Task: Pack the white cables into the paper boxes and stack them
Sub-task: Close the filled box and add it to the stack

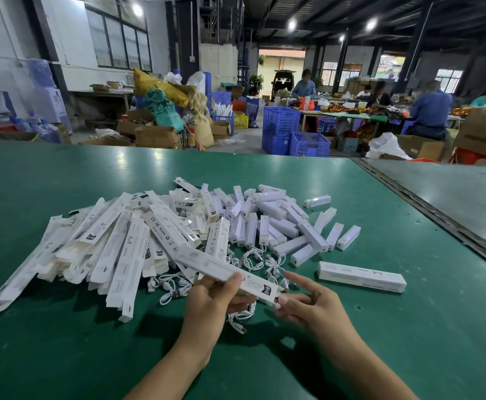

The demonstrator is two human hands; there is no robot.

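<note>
Left hand: my left hand grips a long paper box from underneath, fingers curled round it, thumb pressed on its top face.
Right hand: my right hand pinches the near end of the same box between the thumb and a lower finger; the index finger sticks out straight above it, off the box.
Paper box: it is off the bench, slanting from the pile at upper left down to my right hand, printed label side up at the near end.
White cable: one white cable shows just below my left hand; I can't tell whether the hand holds it or it lies on the bench.
Loose cables: more loose cables, small coiled bundles, lie on the bench just beyond the held box, between the two heaps.
Flat boxes: a big fan of flat boxes covers the left, overlapping one another.
White blocks: a heap of short white blocks sits right of centre, a few strays apart at its edge.
Closed box: one closed box lies alone on the right, near my right hand but not touching it.
Bench: green bench under everything.
Background: blue crates on the floor, people at far tables.
</note>
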